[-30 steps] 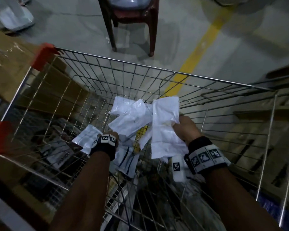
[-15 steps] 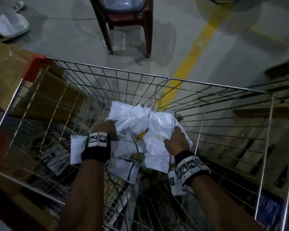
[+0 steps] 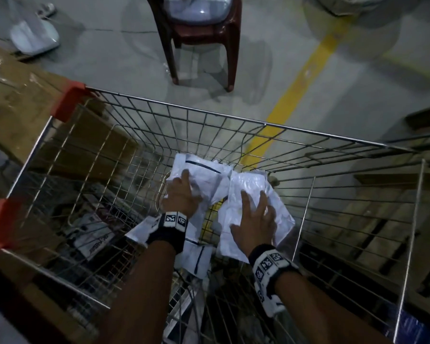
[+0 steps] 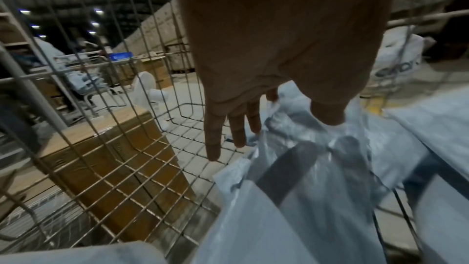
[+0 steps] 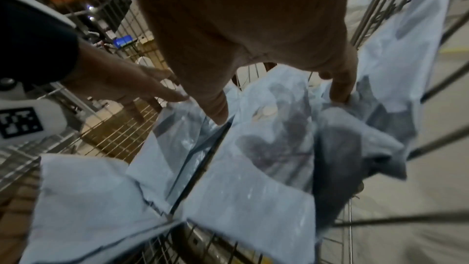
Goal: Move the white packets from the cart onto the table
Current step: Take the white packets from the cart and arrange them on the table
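Several white plastic packets lie crumpled on the wire floor of the cart (image 3: 209, 111). My left hand (image 3: 181, 194) rests with straight fingers on the far left packet (image 3: 204, 175), which has a dark stripe. My right hand (image 3: 255, 219) lies spread and flat on a glossy packet (image 3: 248, 184) beside it. More packets (image 3: 196, 259) sit under my wrists. In the left wrist view my left hand (image 4: 253, 127) points down, its thumb touching a packet (image 4: 304, 188). In the right wrist view my right hand (image 5: 279, 103) presses a translucent packet (image 5: 253, 168).
The cart's wire walls enclose both hands, with orange corner guards (image 3: 70, 100) on the left. Cardboard boxes (image 3: 18, 90) stand outside its left side. A dark red chair (image 3: 204, 33) and a yellow floor line (image 3: 303, 78) lie beyond the far rim.
Both hands held packets raised a second ago. They have gone down and forward, and now lie flat with straightened fingers on the packets on the cart floor.
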### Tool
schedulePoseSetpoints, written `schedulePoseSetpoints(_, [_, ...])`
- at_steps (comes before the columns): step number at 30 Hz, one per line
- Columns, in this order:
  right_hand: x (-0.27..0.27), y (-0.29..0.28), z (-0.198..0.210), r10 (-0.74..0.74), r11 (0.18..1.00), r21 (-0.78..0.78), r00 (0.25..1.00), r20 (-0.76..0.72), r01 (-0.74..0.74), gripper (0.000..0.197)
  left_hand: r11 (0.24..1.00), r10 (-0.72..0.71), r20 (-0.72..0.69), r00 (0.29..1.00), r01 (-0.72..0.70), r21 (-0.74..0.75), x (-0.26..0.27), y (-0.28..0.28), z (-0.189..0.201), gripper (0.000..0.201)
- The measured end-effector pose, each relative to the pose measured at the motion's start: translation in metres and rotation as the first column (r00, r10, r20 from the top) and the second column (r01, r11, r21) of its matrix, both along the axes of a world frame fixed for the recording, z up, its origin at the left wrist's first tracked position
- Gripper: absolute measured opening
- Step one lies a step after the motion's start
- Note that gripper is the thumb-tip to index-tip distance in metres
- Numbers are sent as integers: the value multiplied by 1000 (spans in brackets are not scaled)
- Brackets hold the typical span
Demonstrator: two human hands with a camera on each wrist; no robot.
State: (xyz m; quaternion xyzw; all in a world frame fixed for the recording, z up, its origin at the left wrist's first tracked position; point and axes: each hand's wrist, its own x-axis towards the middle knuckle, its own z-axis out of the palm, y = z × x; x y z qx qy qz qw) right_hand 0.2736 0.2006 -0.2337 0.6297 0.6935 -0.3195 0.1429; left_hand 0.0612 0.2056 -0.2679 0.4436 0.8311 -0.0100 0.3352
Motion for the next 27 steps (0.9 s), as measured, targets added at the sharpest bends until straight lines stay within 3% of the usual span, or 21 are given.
schedulePoseSetpoints(2, [-2, -10, -5, 38, 999, 33, 999, 8, -38, 99, 993, -86, -61, 994, 80, -89, 6, -9, -11, 119])
schedulePoseSetpoints(5, [-7, -19, -11, 63, 998, -26, 998, 32, -62, 99, 974, -115, -124, 986, 87, -211, 22, -14, -16, 134])
schedulePoseSetpoints(9, [-9, -21, -22, 57, 997, -52, 996, 70, -53, 100, 956, -225, -291, 930, 154, -248, 48, -13, -22, 131])
schedulePoseSetpoints(12, [-3, -20, -34, 13, 992, -127, 994, 105, 1, 109, 950, -231, -331, 915, 139, -279, 53, -9, -22, 127])
schedulePoseSetpoints(15, [-2, -18, -40, -8, 990, -136, 995, 98, 21, 112, 952, -234, -293, 927, 157, -263, 52, -5, -17, 114])
schedulePoseSetpoints(21, [-22, -12, -45, -64, 996, -49, 989, 136, 71, 108, 983, -162, -348, 923, 122, -134, 43, 14, 7, 111])
schedulePoseSetpoints(25, [-30, -10, -61, -54, 998, -24, 975, 216, 60, 123, 986, -143, -227, 963, 118, -120, 42, 21, 20, 110])
schedulePoseSetpoints(27, [-25, -10, -69, -9, 1000, -19, 978, 210, 14, 103, 986, -140, -201, 969, 118, -120, 44, 23, 24, 110])
